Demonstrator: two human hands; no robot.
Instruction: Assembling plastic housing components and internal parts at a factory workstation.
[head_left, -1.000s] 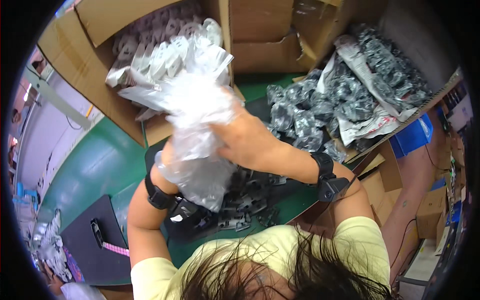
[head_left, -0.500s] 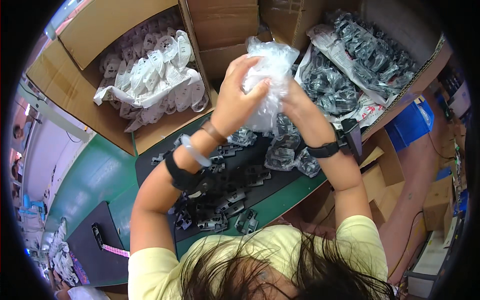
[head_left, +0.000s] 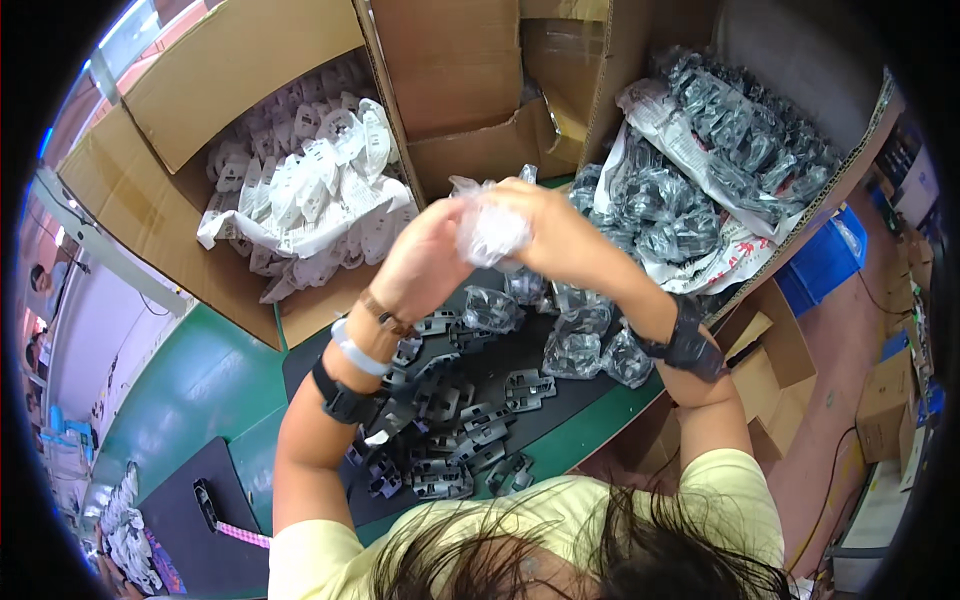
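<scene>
Above the middle of the bench, a bunched-up clear plastic bag is squeezed between my two hands. My left hand presses it from the left, while my right hand wraps over its right side. Whether a part lies inside the plastic cannot be made out. Below my hands, several loose grey plastic parts lie on a dark mat. Parts wrapped in clear bags rest on the mat's right side, nearest my right forearm.
An open cardboard box at the far left holds white wrapped parts. Another cardboard box at the right holds bagged dark parts with paper sheets. A blue bin and a smaller carton stand beyond the green bench.
Both hands have come lower and nearer with the plastic bag. The bag was spread longer and is now bunched into a small ball between them.
</scene>
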